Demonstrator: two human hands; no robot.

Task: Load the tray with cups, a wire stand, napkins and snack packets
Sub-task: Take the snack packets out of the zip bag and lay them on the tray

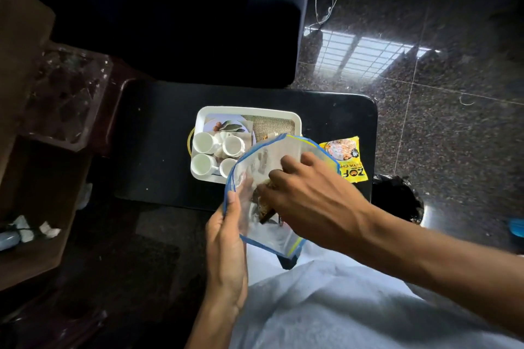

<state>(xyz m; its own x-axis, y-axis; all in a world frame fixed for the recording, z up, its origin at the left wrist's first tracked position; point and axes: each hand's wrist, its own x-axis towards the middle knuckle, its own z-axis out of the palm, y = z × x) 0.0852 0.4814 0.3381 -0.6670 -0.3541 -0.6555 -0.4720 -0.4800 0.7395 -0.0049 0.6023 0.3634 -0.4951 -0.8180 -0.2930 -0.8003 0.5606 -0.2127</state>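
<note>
Lowest in view, pale cloth (340,306) covers the person's lap. Just above it, the left hand (226,235) grips the left edge of a clear plastic zip bag with blue edging (272,156), thumb curled over the rim. The right hand (306,193) reaches inside, fingers bent, pinching a small brown item (265,208) (too blurred to identify). Beyond, a white rectangular plastic tray (249,110) sits on a black table (156,136), holding four white cups (202,142). A yellow snack packet (347,157) lies on the table just right of the tray.
</note>
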